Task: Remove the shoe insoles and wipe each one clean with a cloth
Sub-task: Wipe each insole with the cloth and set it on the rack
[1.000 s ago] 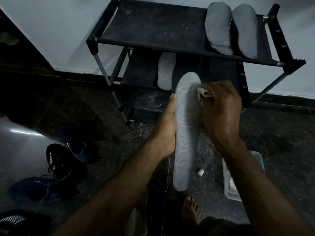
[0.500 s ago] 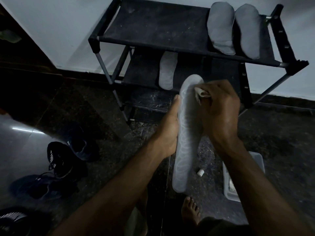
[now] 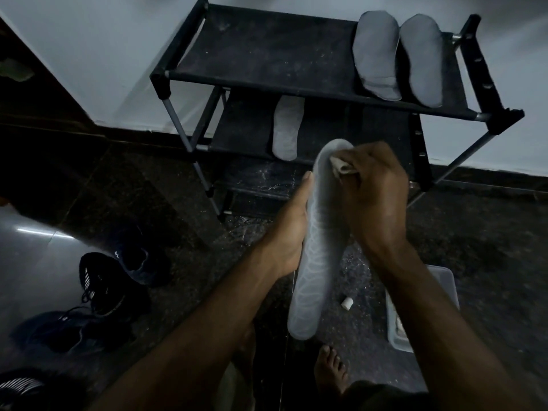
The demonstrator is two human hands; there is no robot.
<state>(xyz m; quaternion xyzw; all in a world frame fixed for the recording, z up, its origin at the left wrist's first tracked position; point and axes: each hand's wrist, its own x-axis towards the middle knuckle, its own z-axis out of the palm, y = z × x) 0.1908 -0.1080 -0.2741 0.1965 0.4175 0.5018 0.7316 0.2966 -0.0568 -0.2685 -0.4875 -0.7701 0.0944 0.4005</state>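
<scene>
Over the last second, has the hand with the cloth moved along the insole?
Yes, slightly: the right hand and cloth crept toward the insole tip, nearer the rack.

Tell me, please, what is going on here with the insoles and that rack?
A person is cleaning shoe insoles. The left hand holds a pale insole along its edge, while the right hand presses a small cloth against its upper end. Two insoles lie on the top shelf of the shoe rack, and one more insole lies on the shelf below. Dark shoes sit on the floor to the left, and a plastic tub is by the right arm.
</scene>
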